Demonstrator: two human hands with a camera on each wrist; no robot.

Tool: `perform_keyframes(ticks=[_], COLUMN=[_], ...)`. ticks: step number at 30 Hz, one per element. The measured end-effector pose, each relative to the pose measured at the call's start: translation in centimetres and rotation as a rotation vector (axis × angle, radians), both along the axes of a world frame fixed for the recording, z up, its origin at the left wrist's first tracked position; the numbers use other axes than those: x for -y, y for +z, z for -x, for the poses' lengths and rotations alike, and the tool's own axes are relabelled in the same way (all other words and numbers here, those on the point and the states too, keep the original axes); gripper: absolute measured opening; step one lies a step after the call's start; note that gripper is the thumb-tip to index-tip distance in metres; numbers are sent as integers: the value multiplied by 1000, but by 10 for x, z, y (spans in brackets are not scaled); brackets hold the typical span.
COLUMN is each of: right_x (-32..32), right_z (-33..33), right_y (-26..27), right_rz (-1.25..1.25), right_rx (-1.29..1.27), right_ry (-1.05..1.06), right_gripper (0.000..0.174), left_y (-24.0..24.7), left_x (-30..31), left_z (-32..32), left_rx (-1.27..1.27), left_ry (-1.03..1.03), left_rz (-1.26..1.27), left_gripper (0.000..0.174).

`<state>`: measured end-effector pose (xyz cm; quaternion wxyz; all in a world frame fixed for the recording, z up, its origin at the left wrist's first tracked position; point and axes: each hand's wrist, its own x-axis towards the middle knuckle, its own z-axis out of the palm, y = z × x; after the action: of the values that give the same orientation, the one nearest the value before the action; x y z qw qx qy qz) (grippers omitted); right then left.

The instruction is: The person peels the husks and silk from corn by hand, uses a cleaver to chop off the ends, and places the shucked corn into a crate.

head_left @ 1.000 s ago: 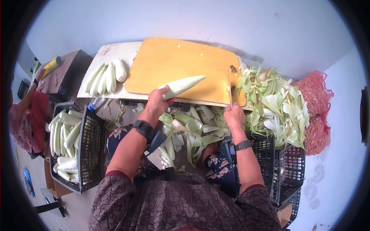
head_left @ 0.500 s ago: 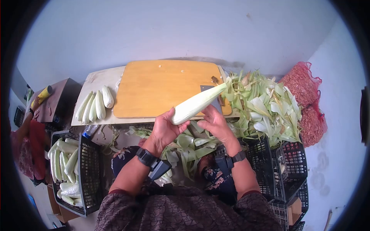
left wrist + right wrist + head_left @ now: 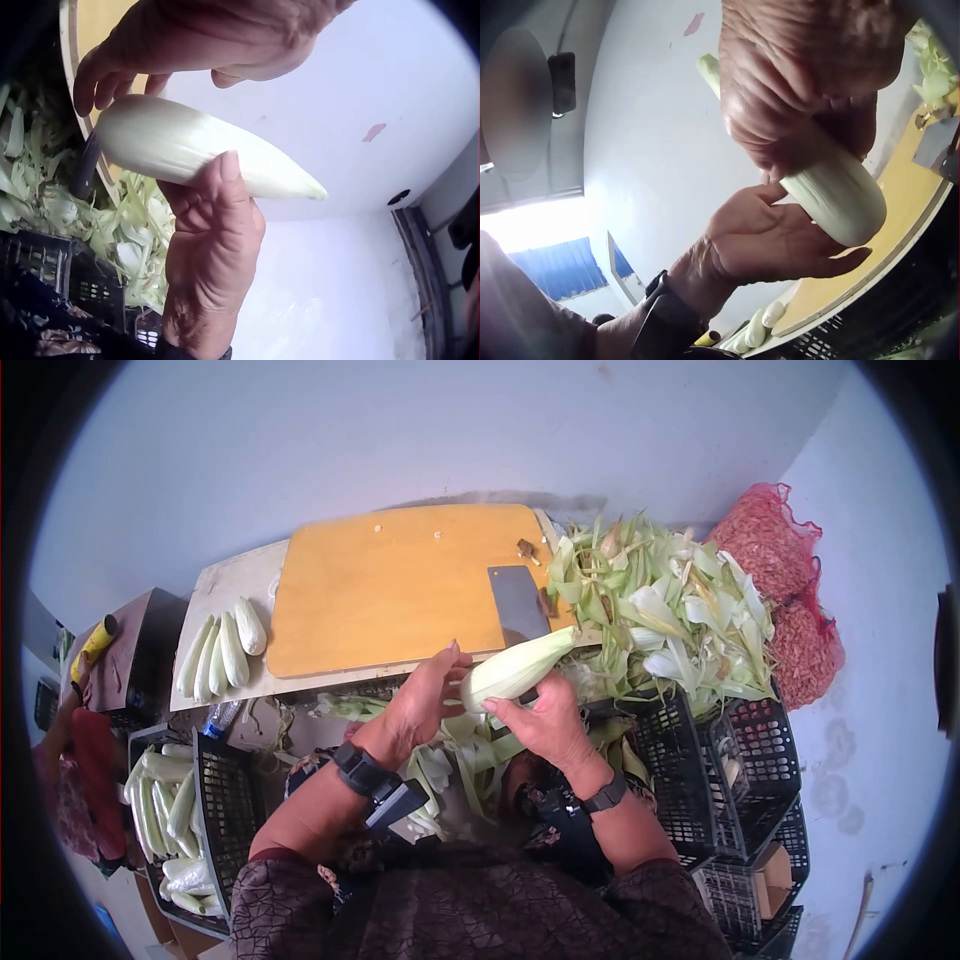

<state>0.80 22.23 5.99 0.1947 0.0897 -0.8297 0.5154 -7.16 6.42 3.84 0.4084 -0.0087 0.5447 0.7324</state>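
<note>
**Ear shifted from left-hand hold to right-hand grip, in front of the board**

Since the previous head frame, the corn ear has drawn back toward the person, uncovering more of the cleaver. Its support has passed from the left hand to the right hand.

Position: ear is held above the front edge of the desk, between the hands. Blunt end faces the left palm; narrow tip points up and right, toward the husk pile.

Right hand: closed around the ear, thumb laid across one side, fingers on the other. Left hand: open, palm toward the blunt end, fingers extended and slightly bent, no grip. Contact with the ear cannot be determined.

Arms: both forearms angle inward and converge on the ear. Each wrist wears a dark band.

Surroundings: cleaver lies flat on the right part of the orange board. Four ears lie side by side, left of the board.
</note>
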Motion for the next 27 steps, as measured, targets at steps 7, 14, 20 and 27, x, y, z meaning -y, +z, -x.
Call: perform_keyframes(ticks=[7, 14, 20, 27], right_x=[6, 7, 10, 16], right_z=[-5, -6, -9, -12], right_y=[5, -6, -4, 8], right_rz=[-259, -407, -436, -368], right_rx=[-29, -117, -80, 154], right_ry=[-149, -178, -144, -79], right_gripper=[38, 48, 61, 61], left_y=[-5, -11, -5, -3], left_x=[-19, -29, -27, -24], left_z=[-17, -23, -29, -33], left_rx=[10, 134, 133, 147], left_ry=[-79, 17, 36, 20], left_rz=[-52, -234, -302, -321], left_gripper=[52, 38, 39, 36])
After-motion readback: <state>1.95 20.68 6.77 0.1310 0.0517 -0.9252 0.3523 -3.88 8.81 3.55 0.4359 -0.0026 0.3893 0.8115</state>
